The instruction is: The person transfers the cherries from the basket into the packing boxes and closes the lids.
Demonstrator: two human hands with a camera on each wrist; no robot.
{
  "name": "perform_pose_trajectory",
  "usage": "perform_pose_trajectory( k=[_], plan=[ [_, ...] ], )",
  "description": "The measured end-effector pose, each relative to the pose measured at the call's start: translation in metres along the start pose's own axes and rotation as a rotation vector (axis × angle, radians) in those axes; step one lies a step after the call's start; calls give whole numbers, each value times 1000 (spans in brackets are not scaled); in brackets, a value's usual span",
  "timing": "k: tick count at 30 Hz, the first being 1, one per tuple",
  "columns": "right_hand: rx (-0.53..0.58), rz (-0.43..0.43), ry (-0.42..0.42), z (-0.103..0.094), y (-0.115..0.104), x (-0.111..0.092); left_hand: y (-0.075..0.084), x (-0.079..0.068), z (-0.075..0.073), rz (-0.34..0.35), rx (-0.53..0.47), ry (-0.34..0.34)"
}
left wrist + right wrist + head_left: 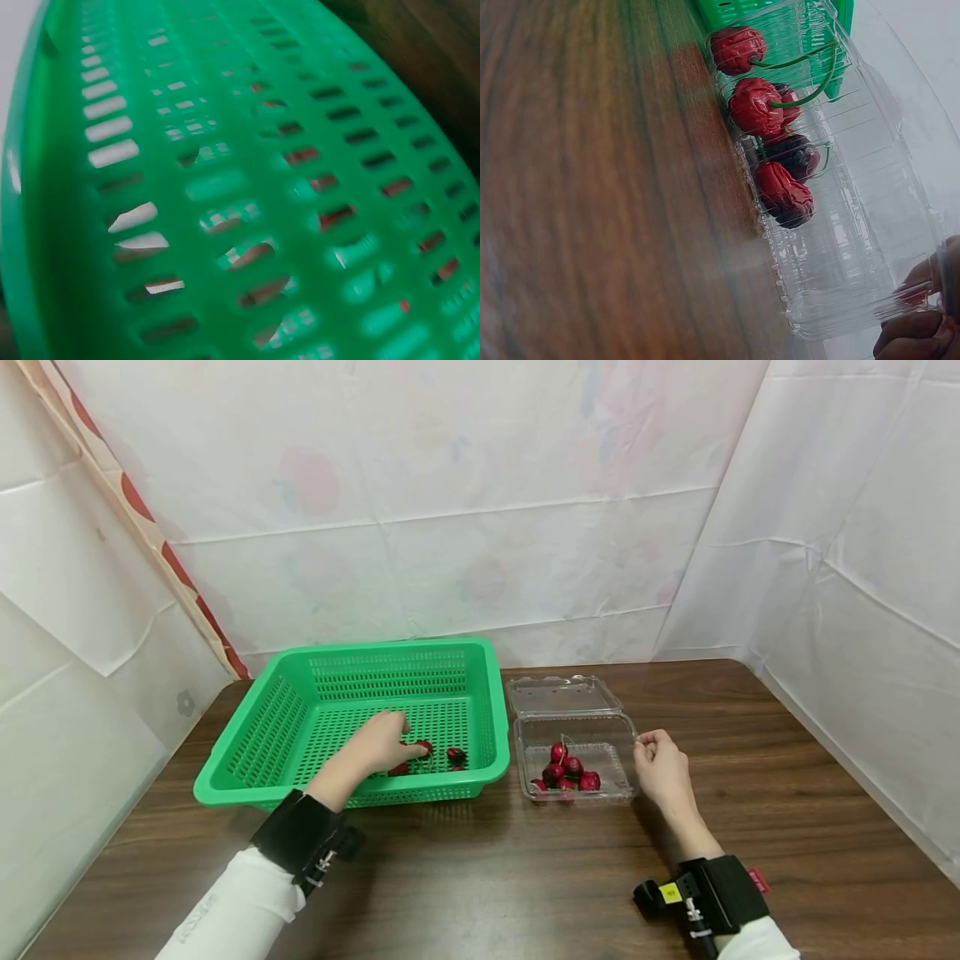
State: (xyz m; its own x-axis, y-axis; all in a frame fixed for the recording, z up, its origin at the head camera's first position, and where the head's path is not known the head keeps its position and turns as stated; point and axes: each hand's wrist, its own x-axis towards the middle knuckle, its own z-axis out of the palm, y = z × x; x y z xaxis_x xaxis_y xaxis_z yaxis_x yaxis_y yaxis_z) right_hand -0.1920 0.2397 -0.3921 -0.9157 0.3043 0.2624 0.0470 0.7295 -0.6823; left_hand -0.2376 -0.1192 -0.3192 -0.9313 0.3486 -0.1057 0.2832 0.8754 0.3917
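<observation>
My left hand (375, 745) reaches over the near rim of the green plastic basket (300, 795). Its thumb tip lies right at a dark red cherry (425, 746), with thumb and index finger apart. Through the basket's slotted wall (255, 195) the left wrist view shows only parts of that hand and red patches. The right hand (663, 772) pinches the right edge of a clear hinged plastic box (615, 760), its lid (562, 696) folded back. Inside the box, several cherries (572, 767) gather toward the near left; wrinkled skins and green stems (802, 101) show close up.
More cherries (456, 755) lie in the basket's near right corner. Basket and box stand side by side on the brown wooden table (480, 877). Pale patterned sheeting (465, 510) hangs behind the table and along both sides.
</observation>
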Motion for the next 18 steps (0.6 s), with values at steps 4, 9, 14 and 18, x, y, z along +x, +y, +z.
perform_pose_trajectory(
  k=[4, 9, 14, 18],
  plan=[
    [4, 0, 2, 0, 0, 0, -10, -1, -2, -3, -5, -50],
    [7, 1, 3, 1, 1, -1, -21, -2, -4, -22, -3, -111],
    [7, 3, 0, 0, 0, 0, -31, -2, -5, -23, -5, -146],
    [7, 3, 1, 0, 0, 0, -37, -3, -6, 1, 0, -171]
  ],
)
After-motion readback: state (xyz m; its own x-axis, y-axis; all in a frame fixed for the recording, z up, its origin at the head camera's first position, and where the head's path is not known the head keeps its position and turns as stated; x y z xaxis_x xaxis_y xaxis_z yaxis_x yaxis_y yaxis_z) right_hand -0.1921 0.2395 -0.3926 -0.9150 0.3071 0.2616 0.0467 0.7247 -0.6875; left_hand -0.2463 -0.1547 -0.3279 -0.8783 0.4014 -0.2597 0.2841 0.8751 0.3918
